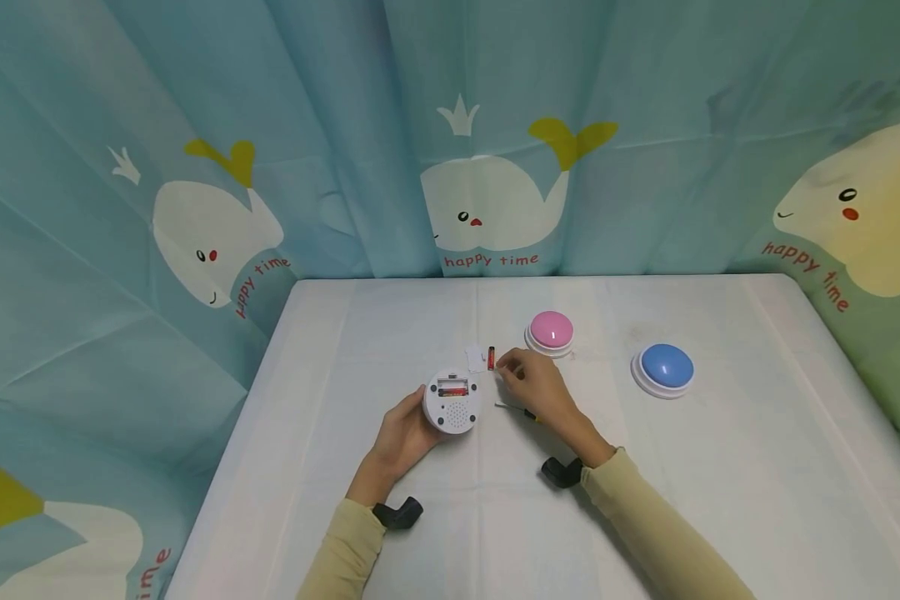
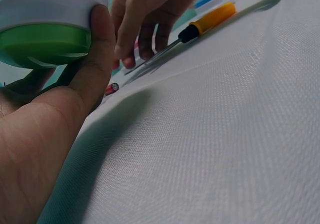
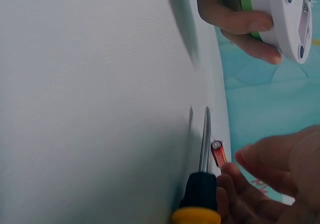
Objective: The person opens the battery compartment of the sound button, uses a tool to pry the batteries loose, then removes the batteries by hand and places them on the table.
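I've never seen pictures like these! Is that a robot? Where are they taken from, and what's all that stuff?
No, these are a person's bare hands. The wide picture comes from a camera on the person's head, looking forward and down. The others come from cameras on the wrists, probably those black things, so everything looks close and tilted. The left hand holds a round white-and-green gadget, its underside turned to face the head camera, showing a red battery inside. The right hand has its fingers beside a loose battery; it doesn't seem to hold anything. On the white table there's also a screwdriver with a yellow-and-black handle, plus a pink-topped button and a blue-topped button.
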{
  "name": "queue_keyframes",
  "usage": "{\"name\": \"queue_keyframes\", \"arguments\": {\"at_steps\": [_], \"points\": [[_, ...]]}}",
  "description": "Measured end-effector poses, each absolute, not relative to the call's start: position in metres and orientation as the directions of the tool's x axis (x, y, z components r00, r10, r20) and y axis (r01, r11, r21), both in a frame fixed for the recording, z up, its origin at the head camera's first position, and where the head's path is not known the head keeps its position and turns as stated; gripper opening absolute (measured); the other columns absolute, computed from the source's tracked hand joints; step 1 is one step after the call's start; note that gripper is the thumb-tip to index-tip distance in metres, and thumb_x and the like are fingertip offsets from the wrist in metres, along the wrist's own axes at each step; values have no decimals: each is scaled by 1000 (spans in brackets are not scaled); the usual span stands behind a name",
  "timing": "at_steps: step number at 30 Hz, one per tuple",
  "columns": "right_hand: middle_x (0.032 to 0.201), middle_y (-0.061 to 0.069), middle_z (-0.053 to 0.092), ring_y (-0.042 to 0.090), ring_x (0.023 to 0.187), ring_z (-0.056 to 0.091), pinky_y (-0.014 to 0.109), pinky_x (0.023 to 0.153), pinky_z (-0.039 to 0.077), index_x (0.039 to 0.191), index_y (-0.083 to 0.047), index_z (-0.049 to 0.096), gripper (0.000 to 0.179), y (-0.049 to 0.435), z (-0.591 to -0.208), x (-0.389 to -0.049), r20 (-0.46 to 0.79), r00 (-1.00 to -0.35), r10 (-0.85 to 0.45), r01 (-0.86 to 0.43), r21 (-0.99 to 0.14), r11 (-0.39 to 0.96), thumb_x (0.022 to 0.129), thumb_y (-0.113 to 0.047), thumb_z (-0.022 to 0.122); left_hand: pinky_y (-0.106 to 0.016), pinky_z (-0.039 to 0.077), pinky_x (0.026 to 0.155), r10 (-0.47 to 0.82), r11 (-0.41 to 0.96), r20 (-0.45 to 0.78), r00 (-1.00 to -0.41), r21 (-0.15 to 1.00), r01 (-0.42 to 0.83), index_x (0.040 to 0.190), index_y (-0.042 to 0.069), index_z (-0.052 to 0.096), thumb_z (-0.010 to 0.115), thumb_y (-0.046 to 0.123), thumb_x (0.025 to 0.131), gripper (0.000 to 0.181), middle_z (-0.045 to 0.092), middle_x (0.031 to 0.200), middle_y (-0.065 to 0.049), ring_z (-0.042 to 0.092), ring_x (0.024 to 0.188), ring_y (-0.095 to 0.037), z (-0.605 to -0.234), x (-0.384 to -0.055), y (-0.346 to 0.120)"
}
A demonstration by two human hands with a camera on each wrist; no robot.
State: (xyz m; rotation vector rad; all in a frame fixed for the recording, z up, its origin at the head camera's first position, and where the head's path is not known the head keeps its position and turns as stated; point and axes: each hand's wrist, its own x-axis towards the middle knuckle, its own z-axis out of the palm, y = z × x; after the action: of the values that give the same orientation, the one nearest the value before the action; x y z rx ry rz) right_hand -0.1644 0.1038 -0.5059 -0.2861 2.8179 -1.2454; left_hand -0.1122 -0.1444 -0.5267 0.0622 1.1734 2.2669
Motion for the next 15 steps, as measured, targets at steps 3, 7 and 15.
{"name": "queue_keyframes", "arguments": {"at_steps": [3,7,15], "points": [[97,7,74,15,76,59,26,64,47,108,-6,75,12,108,-505,-161,21,-973,-230,-171,-735,656,98,-12,69,-41,38,120,513,-449,-213,-831,759,-472,168,13,9,25,38,113,63,14,175,-12,21,160,-29,-527,-112,-145],[94,4,72,13,74,56,25,62,47,110,-8,75,13,114,-504,-157,-3,-958,-286,-193,-732,653,99,-13,70,-41,40,118,513,-456,-213,-832,753,-474,168,13,9,27,38,113,64,14,175,-13,23,159,-29,-527,-112,-145],[87,-1,65,12,76,54,26,68,47,110,-10,75,13,127,-503,-151,-42,-915,-402,-265,-687,676,98,-13,71,-40,41,118,513,-457,-222,-829,748,-482,168,13,9,25,37,113,62,14,175,-13,26,158,-27,-526,-112,-145]]}}
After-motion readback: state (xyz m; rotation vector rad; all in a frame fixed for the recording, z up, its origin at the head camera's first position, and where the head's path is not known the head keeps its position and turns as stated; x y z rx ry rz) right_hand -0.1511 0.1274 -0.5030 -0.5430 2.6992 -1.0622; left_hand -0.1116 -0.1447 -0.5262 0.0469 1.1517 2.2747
